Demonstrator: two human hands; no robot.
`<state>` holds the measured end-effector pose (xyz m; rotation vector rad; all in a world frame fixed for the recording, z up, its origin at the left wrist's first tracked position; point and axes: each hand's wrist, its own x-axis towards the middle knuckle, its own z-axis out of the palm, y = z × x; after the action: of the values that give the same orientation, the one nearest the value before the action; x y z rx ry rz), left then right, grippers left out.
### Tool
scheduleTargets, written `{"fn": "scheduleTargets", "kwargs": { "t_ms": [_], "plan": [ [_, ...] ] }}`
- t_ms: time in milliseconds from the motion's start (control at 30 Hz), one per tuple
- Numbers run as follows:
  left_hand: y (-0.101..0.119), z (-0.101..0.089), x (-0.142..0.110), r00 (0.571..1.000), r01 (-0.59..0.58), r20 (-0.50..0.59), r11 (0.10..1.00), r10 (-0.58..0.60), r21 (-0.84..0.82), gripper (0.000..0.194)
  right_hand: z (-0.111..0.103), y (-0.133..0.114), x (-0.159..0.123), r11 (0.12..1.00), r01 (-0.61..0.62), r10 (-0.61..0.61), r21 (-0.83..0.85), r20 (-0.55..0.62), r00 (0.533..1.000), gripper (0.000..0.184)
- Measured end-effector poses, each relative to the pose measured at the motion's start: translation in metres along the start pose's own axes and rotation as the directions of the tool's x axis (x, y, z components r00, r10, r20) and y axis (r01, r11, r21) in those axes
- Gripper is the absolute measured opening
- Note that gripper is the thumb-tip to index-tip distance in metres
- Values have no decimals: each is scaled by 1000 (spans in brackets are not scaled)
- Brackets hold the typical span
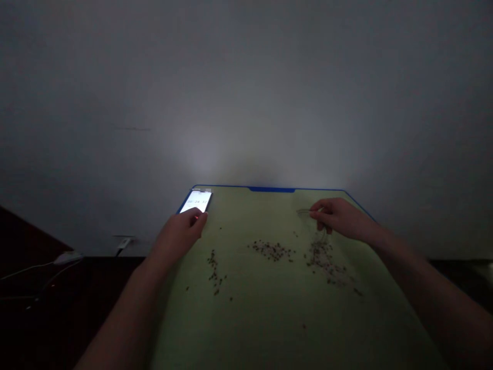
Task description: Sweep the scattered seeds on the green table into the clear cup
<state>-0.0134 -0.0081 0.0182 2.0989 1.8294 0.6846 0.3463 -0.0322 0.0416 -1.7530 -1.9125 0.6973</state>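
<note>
Closest to me lies the pale green surface (246, 334), dim at this end, with my left forearm (133, 303) and right forearm (427, 275) reaching in over it from either side. One small reddish piece (304, 326) sits alone on the near part, right of the middle. Beyond it, to the left, a thin, straggling line of dark pieces (213, 264) runs away from me, a few strays around it. On the right a larger, looser pile (327, 264) spreads on a slant, and between the two, a little farther off, lies a compact middle heap (271, 251).

Just past the right-hand pile is my right hand (337, 217), its fingers (319, 204) pinched on a clear, thin thing (304, 211) with pale curved edges; it is too faint for me to say what it is. My left hand (185, 229) is curled at the near end of the lit phone (198, 199), at the far left of the surface; I can't tell whether those fingers press the screen or grip anything. Past these runs the blue rim (272, 189). Off to the left, a white power strip (68, 257) with cords lies below the grey wall (246, 92).
</note>
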Motion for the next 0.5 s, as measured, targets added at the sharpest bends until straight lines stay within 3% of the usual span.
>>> {"fn": "scheduleTargets", "kwargs": {
  "t_ms": [133,233,333,500],
  "plan": [
    [3,-3,0,1000,-10,22,1000,10,-3,36,-18,53,-39,990,-131,131,52,13,991,28],
    [4,-3,0,1000,-6,23,1000,5,29,38,-15,73,-69,979,-179,180,92,2,984,31],
    [5,-2,0,999,-15,37,999,14,34,38,-1,66,-80,976,-187,188,114,3,982,31],
    [6,0,0,998,6,69,1000,-7,8,38,31,34,-60,980,-145,147,133,-3,989,21]
  ]
}}
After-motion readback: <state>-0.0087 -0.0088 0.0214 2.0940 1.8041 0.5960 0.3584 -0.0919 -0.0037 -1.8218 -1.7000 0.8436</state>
